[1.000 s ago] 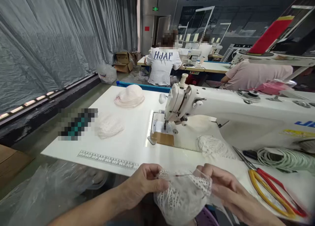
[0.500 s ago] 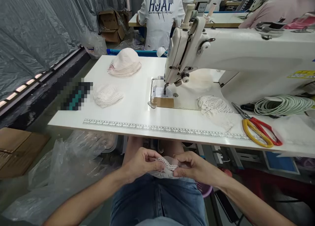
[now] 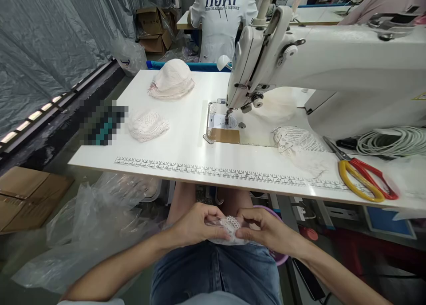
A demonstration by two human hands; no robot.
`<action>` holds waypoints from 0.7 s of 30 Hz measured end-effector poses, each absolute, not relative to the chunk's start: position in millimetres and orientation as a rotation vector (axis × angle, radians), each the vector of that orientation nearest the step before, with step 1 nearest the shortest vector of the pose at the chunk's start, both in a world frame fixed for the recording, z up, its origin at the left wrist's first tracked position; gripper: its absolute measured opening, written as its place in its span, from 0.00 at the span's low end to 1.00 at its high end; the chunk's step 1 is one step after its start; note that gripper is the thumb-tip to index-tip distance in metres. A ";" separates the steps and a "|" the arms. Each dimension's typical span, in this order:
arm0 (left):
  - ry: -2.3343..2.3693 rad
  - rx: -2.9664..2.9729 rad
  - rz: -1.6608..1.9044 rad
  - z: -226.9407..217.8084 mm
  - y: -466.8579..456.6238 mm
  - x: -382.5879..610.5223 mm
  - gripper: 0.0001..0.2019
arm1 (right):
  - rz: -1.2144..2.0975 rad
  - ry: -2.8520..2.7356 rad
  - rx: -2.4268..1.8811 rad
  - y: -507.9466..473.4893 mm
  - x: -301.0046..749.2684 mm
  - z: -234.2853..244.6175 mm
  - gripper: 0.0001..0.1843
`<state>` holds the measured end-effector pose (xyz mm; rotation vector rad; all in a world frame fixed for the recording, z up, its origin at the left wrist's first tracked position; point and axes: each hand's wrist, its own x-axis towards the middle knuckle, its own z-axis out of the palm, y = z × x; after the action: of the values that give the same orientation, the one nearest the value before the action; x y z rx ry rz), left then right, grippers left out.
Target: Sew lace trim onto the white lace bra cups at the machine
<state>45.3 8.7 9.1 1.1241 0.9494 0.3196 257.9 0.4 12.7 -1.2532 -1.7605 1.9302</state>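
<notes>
Over my lap, a small piece of white lace fabric is stretched between my two hands. My left hand pinches its left side between thumb and fingers. On the other side my right hand grips it the same way, thumb in front. Part of the lace is covered by the fingers. On the table above stands a white sewing machine, its needle area apart from both hands. More white lace lies right of the needle plate, and another lace piece rests at the left.
A pale cloth cap sits at the table's back left. Scissors with red and yellow handles lie at the right, beside a coil of cord. Plastic bags and a cardboard box are on the floor. A person sits ahead.
My fingers have shifted on the lace, which is now more bunched between them. The view has moved slightly, so the table and machine appear displaced.
</notes>
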 end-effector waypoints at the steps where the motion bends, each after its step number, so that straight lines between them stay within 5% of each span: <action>1: 0.951 1.138 0.318 7.4 8.3 44.0 0.14 | 1.946 -1.754 -1.251 0.8 259.1 11.8 0.14; 21: 1.017 1.298 0.312 5.4 8.1 45.3 0.11 | 1.578 -1.989 -1.247 -1.3 254.6 6.5 0.13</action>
<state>45.3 8.1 5.4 1.2976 1.0166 0.3116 254.6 -1.3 6.5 -1.2470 -1.9891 1.5777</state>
